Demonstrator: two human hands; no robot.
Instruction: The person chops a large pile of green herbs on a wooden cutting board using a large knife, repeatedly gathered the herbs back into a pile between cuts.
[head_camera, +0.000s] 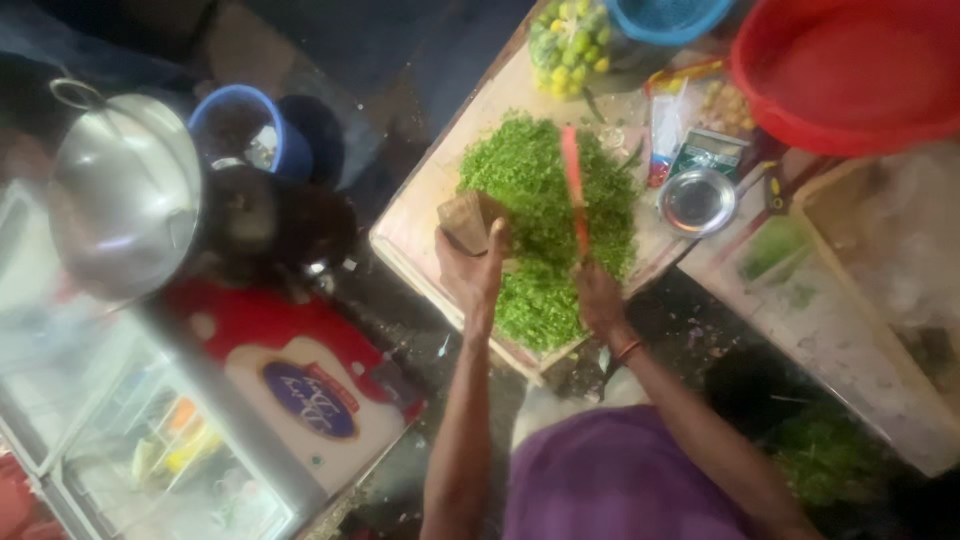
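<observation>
A wide heap of finely chopped green herbs (545, 215) covers a pale wooden cutting board (425, 215). My right hand (598, 298) grips a knife (573, 185) with a red-orange blade that lies lengthwise over the heap, pointing away from me. My left hand (470, 268) sits at the heap's left edge and holds a small brown wooden block (468, 220). Both forearms reach in from the bottom of the view, and a thin band circles my right wrist.
A small steel bowl (697, 203) and packets lie right of the board. A red basin (850, 70), a blue basket (665, 18) and a bag of small limes (570, 45) stand behind. A large steel pot (125, 195) and a blue bucket (250, 125) are at the left.
</observation>
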